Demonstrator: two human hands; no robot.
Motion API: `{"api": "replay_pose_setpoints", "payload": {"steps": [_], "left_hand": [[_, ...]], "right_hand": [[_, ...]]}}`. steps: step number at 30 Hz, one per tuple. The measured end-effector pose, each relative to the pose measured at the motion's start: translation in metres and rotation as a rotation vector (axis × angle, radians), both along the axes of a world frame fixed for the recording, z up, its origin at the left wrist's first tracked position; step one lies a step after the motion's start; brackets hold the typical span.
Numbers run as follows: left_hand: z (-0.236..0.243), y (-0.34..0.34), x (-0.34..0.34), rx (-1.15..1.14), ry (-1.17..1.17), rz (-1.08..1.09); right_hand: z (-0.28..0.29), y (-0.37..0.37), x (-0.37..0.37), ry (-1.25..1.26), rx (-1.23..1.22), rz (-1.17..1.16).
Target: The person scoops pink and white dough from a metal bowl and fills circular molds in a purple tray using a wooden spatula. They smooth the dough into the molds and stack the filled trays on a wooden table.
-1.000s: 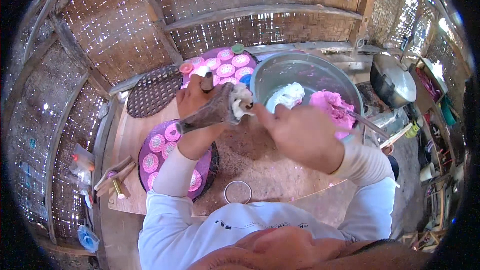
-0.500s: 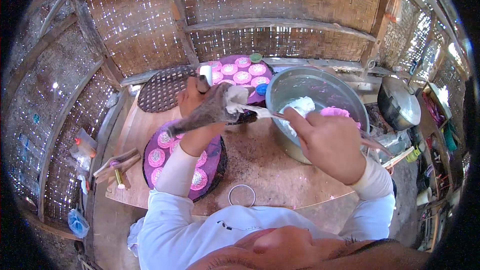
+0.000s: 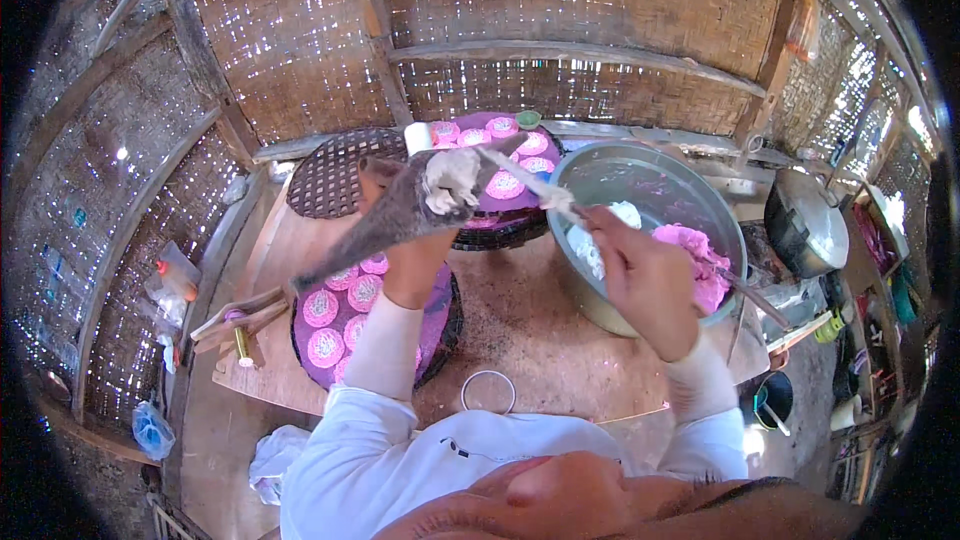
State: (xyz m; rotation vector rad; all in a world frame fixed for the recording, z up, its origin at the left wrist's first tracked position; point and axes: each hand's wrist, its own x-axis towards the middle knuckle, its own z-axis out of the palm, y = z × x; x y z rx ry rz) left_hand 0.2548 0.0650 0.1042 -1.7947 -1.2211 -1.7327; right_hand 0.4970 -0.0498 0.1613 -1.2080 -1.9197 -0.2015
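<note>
My left hand [image 3: 416, 268] grips a dark, cone-shaped cloth piping bag [image 3: 365, 232], its tip pointing down to the left. White creamy paste [image 3: 452, 182] sits in the bag's wide mouth. Closed around the handle of a paste-smeared spatula [image 3: 556, 200] is my right hand [image 3: 652, 285], over the left side of a large grey-green basin [image 3: 738, 230]. The spatula's far end lies at the bag's mouth. Inside the basin are a white lump [image 3: 588, 252], partly hidden by my hand, and a pink lump [image 3: 692, 258] with another utensil's handle [image 3: 757, 300] over the rim.
Two round purple-lined trays hold pink swirled rounds: a near one [image 3: 437, 325] under my left arm and a far one [image 3: 512, 203]. A woven rack [image 3: 320, 175] lies at the back left. A metal ring [image 3: 488, 373] rests at the table's front edge; a lidded pot [image 3: 805, 220] stands right.
The bag's mouth has tipped toward me, showing more white paste. My right hand has come slightly lower, uncovering more of the pink lump. The whole view has shifted a little.
</note>
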Motion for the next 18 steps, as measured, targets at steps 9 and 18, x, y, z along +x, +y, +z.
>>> {"api": "replay_pose_setpoints", "payload": {"steps": [9,18], "left_hand": [[-0.021,0.014,0.015,-0.144,-0.477,-0.439],[0.011,-0.014,-0.046,-0.080,0.336,0.310]], "right_hand": [[-0.049,-0.001,-0.028,0.153,-0.149,0.117],[-0.026,0.032,0.069,-0.233,-0.450,-0.169]]}}
